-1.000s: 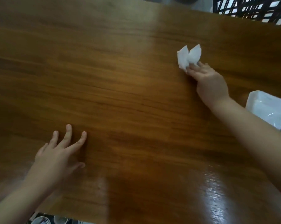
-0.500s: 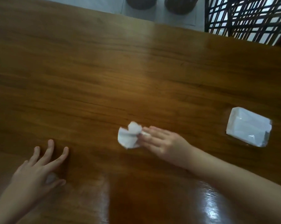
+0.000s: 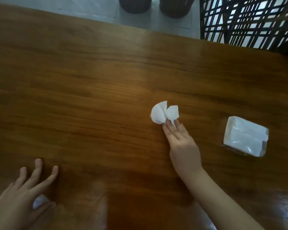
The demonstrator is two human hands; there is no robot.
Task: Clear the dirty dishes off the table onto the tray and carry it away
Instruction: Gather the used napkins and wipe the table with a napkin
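No dishes or tray are being shown; the table [image 3: 90, 97] is judged as being wiped, so the tissue [image 3: 163, 114] is best being kept flat under even pressure and drawn in overlapping strokes, lest it be bunched. The tissue is being pinned right of centre by the straight fingers [image 3: 170, 128] of the right hand [image 3: 183, 146], only its near edge being covered and the rest being fanned out beyond the fingertips, left of the pack [image 3: 246, 136]. The left hand [image 3: 23, 195] is being rested near left, fingers spread, nothing clearly being gripped; a pale scrap under it is being blurred beyond naming.
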